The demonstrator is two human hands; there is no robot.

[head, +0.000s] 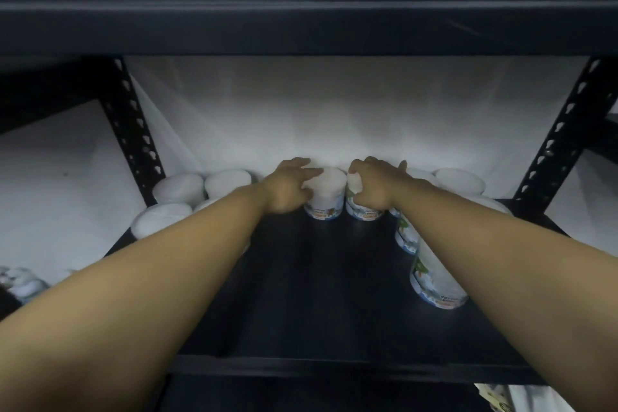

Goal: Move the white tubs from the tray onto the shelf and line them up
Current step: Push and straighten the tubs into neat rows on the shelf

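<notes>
Your left hand (288, 187) rests on a white tub (326, 192) at the back of the dark shelf (317, 281), fingers spread and lightly curved over its lid and near side. Your right hand (373, 186) is on the tub just beside it (363, 207), fingers curled down over the lid and clamped round the top. These two tubs stand upright, side by side and very nearly touching, against the white sheet (334, 110) that hangs behind the shelf.

More tubs already stand along the back: two to the left (228, 181), with two further ones in front of them (162, 219) near the left upright (133, 130), and others to the right (459, 181), partly hidden behind your right forearm. Down the right side of the shelf a column of tubs runs toward you, the nearest one (438, 281) showing its printed label (the lettering is too blurred to read).

At the lower left edge, outside the shelf frame, something white and rounded (23, 281) shows under your left arm; you cannot tell from here whether it is a tub on the tray. The shelf above (307, 10) crosses the whole top of the view.
</notes>
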